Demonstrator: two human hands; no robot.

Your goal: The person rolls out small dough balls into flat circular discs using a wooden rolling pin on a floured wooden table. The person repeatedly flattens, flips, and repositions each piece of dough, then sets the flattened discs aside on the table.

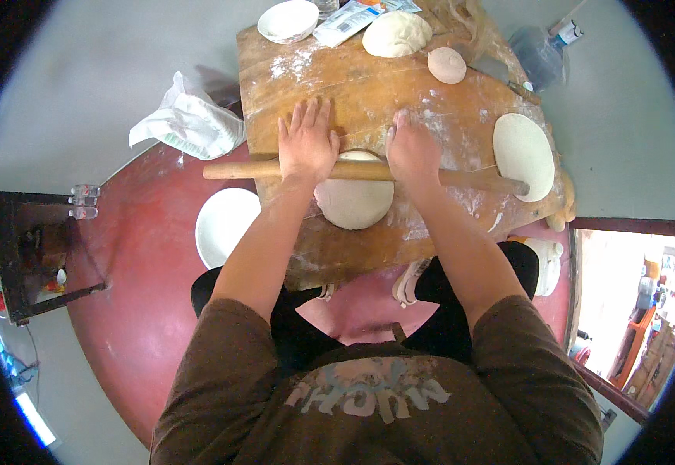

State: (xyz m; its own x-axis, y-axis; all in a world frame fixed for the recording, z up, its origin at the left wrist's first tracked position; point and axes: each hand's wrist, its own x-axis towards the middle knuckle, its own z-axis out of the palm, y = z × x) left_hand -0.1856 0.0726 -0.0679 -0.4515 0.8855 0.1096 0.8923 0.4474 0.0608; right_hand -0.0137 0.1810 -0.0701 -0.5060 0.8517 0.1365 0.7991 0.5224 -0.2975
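Note:
A long wooden rolling pin point(363, 171) lies across a pale dough disc point(355, 204) on a floured wooden board point(360, 99). The heel of my left hand point(307, 142) presses on the pin, its fingers stretched out flat beyond it. Further right, my right hand point(413, 146) also bears on the pin near the wrist, with its fingers curled in. Neither hand wraps around the pin. Dough shows on both sides of the pin between my hands. A flattened oval of dough point(524, 156) rests at the board's right side, close to the pin's end.
Along the far edge are a white bowl point(288, 22), packets point(349, 23), a big dough lump point(396, 35) and a smaller dough ball point(446, 65). A white sack point(195, 125) stands left of the board. Below it sits a white basin point(227, 224); a white jug point(547, 264) stands at right.

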